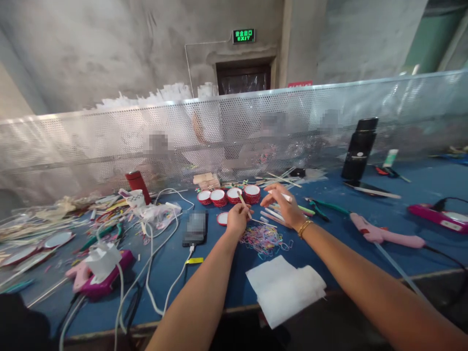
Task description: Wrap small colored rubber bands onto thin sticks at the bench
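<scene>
My left hand is closed around a thin greenish stick that points up and away from me. To its right, my right hand grips a white pen-like stick between its curled fingers. Just beyond my hands stand several short stacks of round white discs with red rims. A single red-rimmed disc lies beside my left hand. Below and between the hands spreads a heap of small, thin coloured loops. Pale coloured sticks lie partly hidden beside my right hand.
A white cloth lies at the front edge. On the left are a phone, cables, a purple power strip and clutter. Green-handled pliers, a pink glue gun and a black flask are on the right.
</scene>
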`<state>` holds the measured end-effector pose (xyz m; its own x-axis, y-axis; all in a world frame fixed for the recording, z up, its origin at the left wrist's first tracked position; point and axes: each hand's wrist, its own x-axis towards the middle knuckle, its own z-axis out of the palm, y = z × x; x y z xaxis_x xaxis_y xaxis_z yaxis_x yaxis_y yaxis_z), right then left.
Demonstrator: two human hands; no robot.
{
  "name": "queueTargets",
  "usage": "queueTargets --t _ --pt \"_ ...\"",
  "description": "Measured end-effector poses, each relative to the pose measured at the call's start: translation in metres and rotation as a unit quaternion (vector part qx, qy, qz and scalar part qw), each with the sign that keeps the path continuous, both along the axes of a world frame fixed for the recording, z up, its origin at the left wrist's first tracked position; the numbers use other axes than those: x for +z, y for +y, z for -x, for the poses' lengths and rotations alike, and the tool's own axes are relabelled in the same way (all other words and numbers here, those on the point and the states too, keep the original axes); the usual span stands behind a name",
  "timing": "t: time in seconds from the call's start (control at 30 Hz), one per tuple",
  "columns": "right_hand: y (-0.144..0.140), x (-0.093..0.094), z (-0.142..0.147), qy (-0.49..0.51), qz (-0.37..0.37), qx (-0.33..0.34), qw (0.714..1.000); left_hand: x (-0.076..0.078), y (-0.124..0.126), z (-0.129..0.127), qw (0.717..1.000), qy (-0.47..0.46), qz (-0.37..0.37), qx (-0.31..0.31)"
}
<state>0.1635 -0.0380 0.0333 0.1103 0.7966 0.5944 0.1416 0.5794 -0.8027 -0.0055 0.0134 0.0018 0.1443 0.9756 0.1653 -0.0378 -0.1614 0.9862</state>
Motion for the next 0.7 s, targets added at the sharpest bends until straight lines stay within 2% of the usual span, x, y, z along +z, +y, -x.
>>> queueTargets --t 0.23,0.43,0.53,0.7 --pt "0.0 -0.006 0.015 0.003 0.032 -0.036 0.999 0.003 -0.003 -0.001 1.0 0.015 -0.027 -0.007" --pt "-0.002 -0.005 0.017 -0.079 -0.061 -0.085 0.991 -0.001 0.003 -0.002 0.995 0.062 -0.068 -0.045" --pt "-0.002 -0.007 0.015 -0.081 -0.068 -0.107 0.989 -0.002 0.005 0.001 0.993 0.067 -0.091 -0.025" --pt "0.001 -0.012 0.014 -0.067 -0.054 -0.11 0.99 -0.001 -0.003 0.002 0.997 0.055 -0.034 -0.03"
